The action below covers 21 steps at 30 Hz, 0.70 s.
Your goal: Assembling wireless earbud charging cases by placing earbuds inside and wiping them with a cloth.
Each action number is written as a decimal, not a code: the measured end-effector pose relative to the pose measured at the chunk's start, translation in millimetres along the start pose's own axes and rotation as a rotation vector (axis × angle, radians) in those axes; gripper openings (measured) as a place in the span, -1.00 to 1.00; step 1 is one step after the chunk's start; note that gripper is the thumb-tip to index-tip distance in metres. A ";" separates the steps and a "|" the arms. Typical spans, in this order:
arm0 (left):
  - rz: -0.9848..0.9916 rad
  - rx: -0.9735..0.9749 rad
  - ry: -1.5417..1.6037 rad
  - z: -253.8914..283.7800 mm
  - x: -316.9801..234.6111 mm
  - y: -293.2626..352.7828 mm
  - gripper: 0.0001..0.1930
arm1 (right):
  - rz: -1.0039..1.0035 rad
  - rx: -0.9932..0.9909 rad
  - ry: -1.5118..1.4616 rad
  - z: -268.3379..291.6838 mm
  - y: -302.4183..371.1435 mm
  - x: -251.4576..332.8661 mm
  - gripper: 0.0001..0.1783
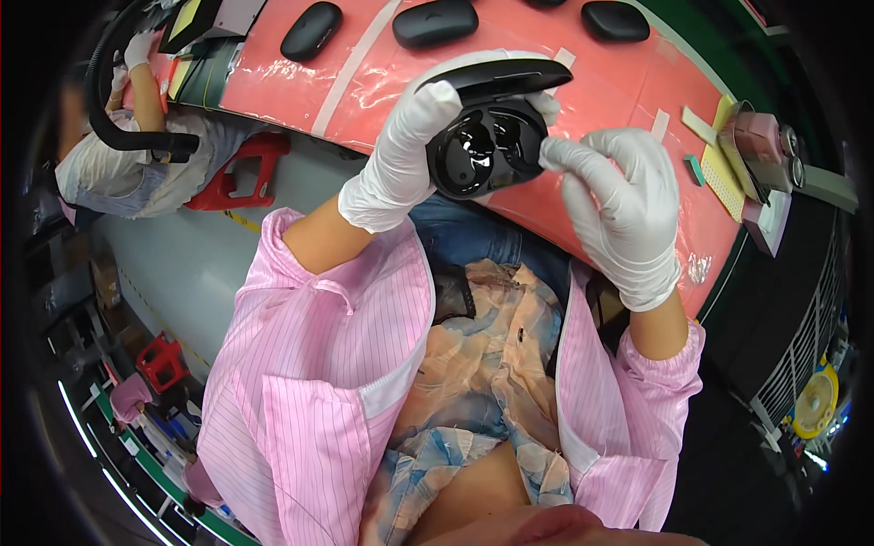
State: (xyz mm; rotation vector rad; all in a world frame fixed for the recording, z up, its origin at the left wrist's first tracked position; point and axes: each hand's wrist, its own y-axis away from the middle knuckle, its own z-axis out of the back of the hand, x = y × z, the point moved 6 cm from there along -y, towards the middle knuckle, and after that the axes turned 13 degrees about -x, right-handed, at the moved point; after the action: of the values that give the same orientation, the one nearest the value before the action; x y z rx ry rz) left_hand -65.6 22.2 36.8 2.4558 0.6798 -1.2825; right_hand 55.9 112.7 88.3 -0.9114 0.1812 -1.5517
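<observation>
In my white-gloved left hand [401, 146] I hold a black earbud charging case [478, 187] by its left side and back. Its lid [496, 80] is raised. Glossy black shapes, which look like earbuds [475, 146], sit in the two hollows inside; reflections blur their outlines. My right hand [624, 196], gloved in white too, is at the case's right edge. One fingertip reaches that edge, though whether it touches I cannot tell. The thumb is apart from the fingers, and nothing shows between them.
On the pink table mat [355, 82] lie more black cases [435, 23] along the far side. A yellow pad [726, 173] and a clear container [756, 150] stand at right. Another person [146, 155] works at left, by a red stool [241, 173] and a black hose [105, 100].
</observation>
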 end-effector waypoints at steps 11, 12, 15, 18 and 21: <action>0.282 -0.181 -0.012 -5.9 8.9 12.5 -0.31 | 0.151 -0.001 0.119 -5.3 -6.9 4.4 -0.56; 0.282 -0.185 -0.009 -5.6 9.2 11.0 -0.31 | 0.145 -0.077 0.018 -2.4 -7.3 2.4 -0.64; 0.326 -0.094 0.094 -8.2 15.0 7.0 -0.36 | 0.193 -0.048 -0.084 -2.1 -5.0 10.6 -0.73; 0.406 -0.286 0.033 -7.5 21.8 11.9 -0.48 | 0.271 0.057 0.042 -13.9 -4.9 20.5 -0.74; 0.603 -0.327 0.134 -8.6 31.8 16.7 -0.47 | 0.297 0.103 0.180 -11.3 -5.8 14.8 -0.75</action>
State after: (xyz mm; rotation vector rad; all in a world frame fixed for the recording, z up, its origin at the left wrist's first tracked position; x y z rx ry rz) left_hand -35.1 20.7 15.9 2.2297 0.1284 -0.7170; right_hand 45.5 96.4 90.6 -0.6316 0.3461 -1.3517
